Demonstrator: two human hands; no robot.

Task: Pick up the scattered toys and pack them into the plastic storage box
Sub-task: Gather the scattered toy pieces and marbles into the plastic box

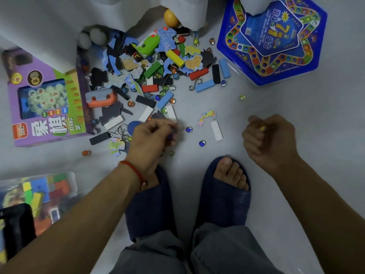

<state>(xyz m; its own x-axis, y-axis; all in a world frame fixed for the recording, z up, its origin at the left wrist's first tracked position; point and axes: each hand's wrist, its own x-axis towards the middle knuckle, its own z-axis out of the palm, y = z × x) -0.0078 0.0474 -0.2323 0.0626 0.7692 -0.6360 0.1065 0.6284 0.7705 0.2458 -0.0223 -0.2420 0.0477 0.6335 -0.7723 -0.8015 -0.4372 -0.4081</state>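
A heap of scattered toys (158,70) covers the grey floor: coloured wooden blocks, puzzle pieces, metal ring puzzles and several glass marbles. My left hand (152,139) hovers low at the heap's near edge, fingers curled round marbles, one bluish marble showing at the fingertips. My right hand (270,139) is a closed fist off to the right, with a yellowish marble visible between the fingers. Two loose blue marbles (201,143) lie between the hands beside a white block (216,130). The clear plastic storage box (35,194) with coloured blocks inside sits at the lower left.
A purple chess game box (47,107) lies left of the heap. A blue hexagonal board-game box (272,40) stands at the upper right. White furniture edges and a yellow ball (170,17) are behind the heap. My feet in dark blue slippers (221,194) are below the hands.
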